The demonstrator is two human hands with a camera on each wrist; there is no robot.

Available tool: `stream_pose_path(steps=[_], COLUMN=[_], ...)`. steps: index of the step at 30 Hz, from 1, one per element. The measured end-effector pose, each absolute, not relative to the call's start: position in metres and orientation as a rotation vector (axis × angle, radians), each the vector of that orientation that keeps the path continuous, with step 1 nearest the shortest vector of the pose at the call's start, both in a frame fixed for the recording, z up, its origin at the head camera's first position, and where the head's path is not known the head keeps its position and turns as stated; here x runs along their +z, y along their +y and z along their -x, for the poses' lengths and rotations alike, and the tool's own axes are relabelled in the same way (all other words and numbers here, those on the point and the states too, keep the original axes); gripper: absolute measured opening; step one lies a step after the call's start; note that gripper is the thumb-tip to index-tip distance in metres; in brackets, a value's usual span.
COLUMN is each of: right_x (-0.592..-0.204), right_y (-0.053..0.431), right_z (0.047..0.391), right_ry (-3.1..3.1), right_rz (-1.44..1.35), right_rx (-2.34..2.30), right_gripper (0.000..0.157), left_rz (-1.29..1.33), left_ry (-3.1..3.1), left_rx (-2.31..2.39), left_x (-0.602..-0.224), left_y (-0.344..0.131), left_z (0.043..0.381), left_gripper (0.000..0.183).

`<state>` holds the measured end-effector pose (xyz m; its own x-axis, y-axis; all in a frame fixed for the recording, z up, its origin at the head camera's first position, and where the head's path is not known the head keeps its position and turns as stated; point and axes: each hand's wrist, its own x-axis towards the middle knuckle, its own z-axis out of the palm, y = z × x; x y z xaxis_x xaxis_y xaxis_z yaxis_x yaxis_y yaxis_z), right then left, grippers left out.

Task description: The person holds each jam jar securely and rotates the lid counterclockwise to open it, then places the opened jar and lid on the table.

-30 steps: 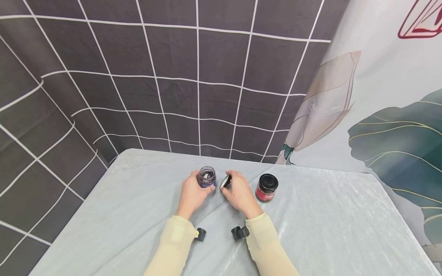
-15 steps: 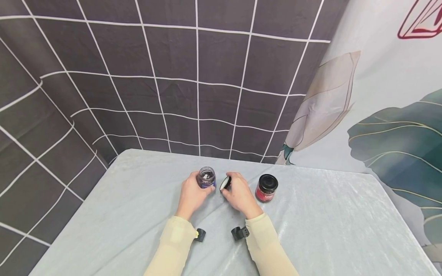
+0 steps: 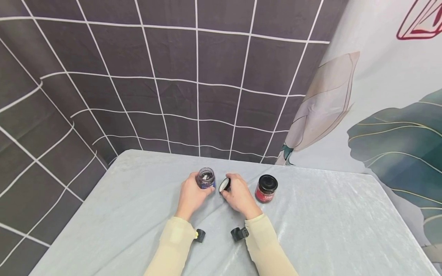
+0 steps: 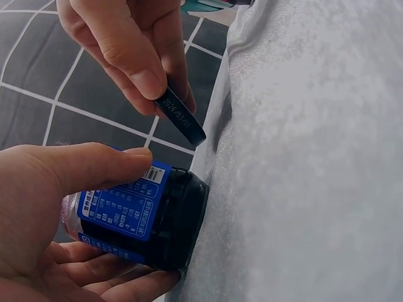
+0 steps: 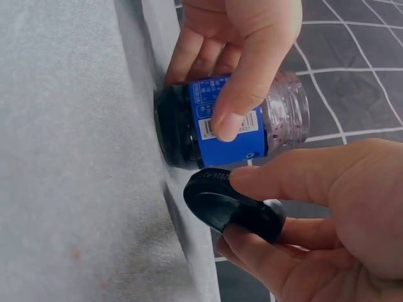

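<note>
My left hand (image 3: pixel 192 195) grips a glass jar (image 3: pixel 206 176) with a blue label and dark contents. The jar stands upright on the table, its mouth uncovered. In the left wrist view the thumb lies across the label (image 4: pixel 126 207), with the other fingers round the far side. Just right of the jar, my right hand (image 3: pixel 239 194) pinches a black lid (image 3: pixel 225 185) by its rim, tilted, its pale inside facing the jar. A printed date shows on the rim of the lid (image 5: pixel 233 204) in the right wrist view. Jar and lid are apart.
A second jar (image 3: pixel 266 188), with a red label and a black lid on, stands right of my right hand. Pale grey cloth covers the table (image 3: pixel 328 226). Behind hangs a dark curtain (image 3: pixel 172 96) with white grid lines; a leaf-patterned cloth (image 3: pixel 380 115) hangs at the right.
The right hand has turned the lid slightly, so more of its pale inside shows. The left hand and both jars stay in place.
</note>
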<state>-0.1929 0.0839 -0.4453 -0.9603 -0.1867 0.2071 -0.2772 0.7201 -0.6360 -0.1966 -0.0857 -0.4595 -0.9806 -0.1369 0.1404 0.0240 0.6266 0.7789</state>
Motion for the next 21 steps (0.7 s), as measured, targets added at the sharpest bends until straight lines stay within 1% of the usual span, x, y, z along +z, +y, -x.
stream_pose_path(steps=[21], right_x=[-0.4496], right_y=[0.0832], right_z=[0.1939], right_ry=[-2.85], right_rz=[-0.362], right_rx=[1.07], right_gripper=[0.053], left_rz=[-0.102], left_ry=[-2.668], left_rx=[-1.287], left_x=[-0.4596], left_y=[-0.0857], left_z=[0.1965], left_gripper=[0.07])
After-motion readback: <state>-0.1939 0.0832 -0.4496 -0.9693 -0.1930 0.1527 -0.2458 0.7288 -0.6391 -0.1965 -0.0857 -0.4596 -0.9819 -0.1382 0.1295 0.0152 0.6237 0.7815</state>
